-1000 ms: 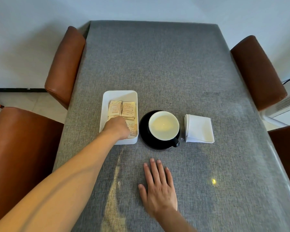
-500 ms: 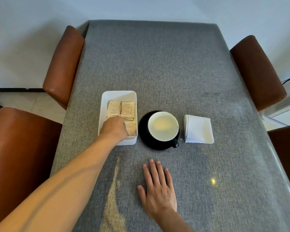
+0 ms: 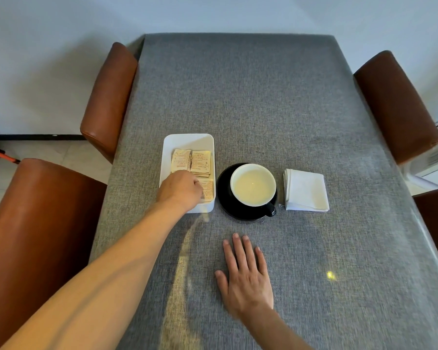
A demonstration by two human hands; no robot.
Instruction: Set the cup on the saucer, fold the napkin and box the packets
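Resting knuckles-up on packets (image 3: 200,161) in the box (image 3: 187,140), left hand (image 3: 179,190), grip unclear.

Soft, even, moderately bright light; a pale streak of glare on the grey table (image 3: 263,102) runs between the left hand (image 3: 180,190) and the right hand (image 3: 245,279); a small bright spot (image 3: 330,275) lies right of the right hand; shadows faint; wide-angle bowing at the edges; near forearms slightly blurred.
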